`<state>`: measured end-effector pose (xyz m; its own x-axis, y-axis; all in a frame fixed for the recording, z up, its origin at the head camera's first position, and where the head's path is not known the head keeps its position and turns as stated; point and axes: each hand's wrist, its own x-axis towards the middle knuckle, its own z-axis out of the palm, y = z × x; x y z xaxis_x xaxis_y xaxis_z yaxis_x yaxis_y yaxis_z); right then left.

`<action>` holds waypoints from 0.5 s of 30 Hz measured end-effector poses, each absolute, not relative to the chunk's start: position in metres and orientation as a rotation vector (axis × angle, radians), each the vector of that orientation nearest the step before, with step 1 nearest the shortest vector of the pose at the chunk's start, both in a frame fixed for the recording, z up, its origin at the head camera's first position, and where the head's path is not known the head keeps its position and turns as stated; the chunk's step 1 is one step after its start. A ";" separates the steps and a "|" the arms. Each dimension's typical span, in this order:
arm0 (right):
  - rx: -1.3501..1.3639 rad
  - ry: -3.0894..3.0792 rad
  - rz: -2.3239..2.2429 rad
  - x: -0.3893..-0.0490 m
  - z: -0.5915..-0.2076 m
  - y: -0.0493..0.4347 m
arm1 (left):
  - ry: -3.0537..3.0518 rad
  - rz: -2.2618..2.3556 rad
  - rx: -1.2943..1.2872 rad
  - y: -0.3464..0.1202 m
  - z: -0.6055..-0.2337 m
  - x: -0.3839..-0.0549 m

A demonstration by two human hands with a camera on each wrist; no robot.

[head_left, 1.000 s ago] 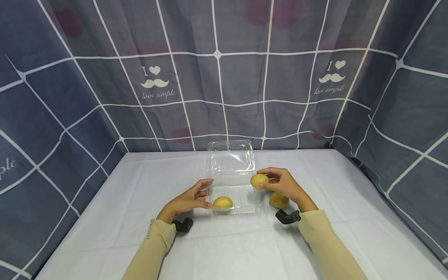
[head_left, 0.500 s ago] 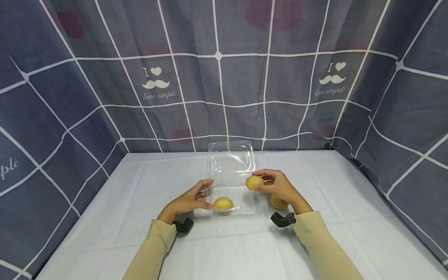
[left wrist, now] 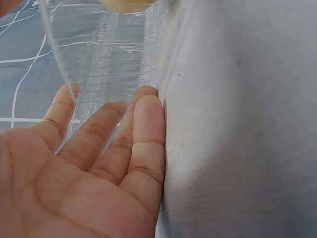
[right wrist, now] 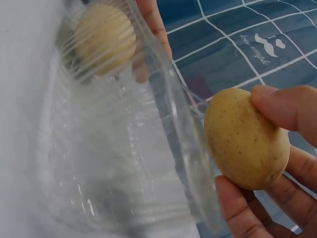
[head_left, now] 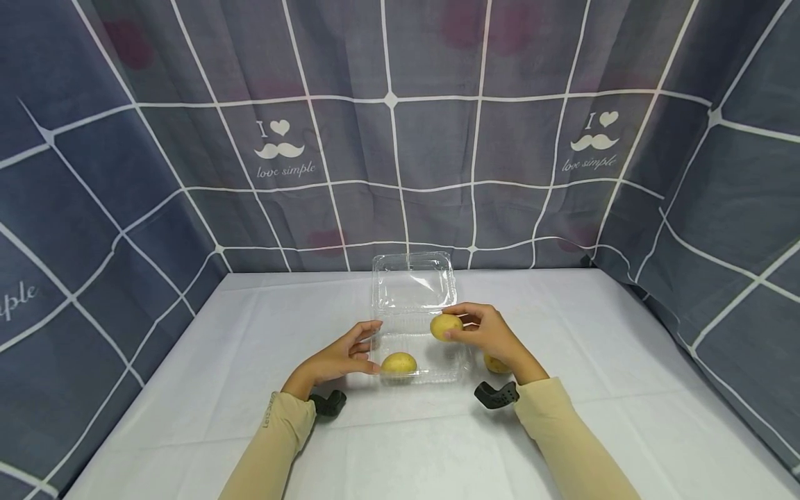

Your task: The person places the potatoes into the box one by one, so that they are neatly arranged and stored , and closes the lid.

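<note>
In the head view a clear plastic clamshell box (head_left: 431,375) stands on the table with its lid (head_left: 412,278) raised at the back. One potato (head_left: 398,363) lies in the box's left part. My right hand (head_left: 484,333) pinches a second potato (right wrist: 247,139) between thumb and fingers, above the box's right part; the right wrist view has it just outside the box wall. My left hand (head_left: 337,357) rests against the box's left side, its fingers (left wrist: 148,119) fairly straight along the wall and the table. A third potato (head_left: 496,364) sits right of the box, partly hidden by my right hand.
A white cloth covers the table (head_left: 400,444). Grey-blue curtains (head_left: 431,139) with white grid lines enclose the back and both sides. Black wrist mounts (head_left: 496,394) stick out from both sleeves.
My right hand has moved left with its potato, from the box's right edge to over its right part. More of the third potato is now covered. The left hand stays put.
</note>
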<state>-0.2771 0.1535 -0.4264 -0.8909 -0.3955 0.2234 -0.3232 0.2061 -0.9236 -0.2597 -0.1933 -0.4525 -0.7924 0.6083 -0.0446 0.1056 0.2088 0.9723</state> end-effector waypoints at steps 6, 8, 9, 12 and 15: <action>-0.652 2.399 -1.804 -0.275 -0.425 0.145 | 2.071 1.617 0.659 -0.193 -0.453 -0.259; -0.612 2.403 -1.811 -0.274 -0.425 0.142 | 2.070 1.615 0.660 -0.193 -0.453 -0.259; -0.591 2.414 -1.807 -0.274 -0.425 0.140 | 2.070 1.614 0.660 -0.193 -0.453 -0.259; -0.554 2.445 -1.790 -0.273 -0.425 0.136 | 2.069 1.612 0.662 -0.194 -0.452 -0.259; -0.570 2.445 -1.781 -0.272 -0.424 0.132 | 2.068 1.611 0.662 -0.194 -0.452 -0.259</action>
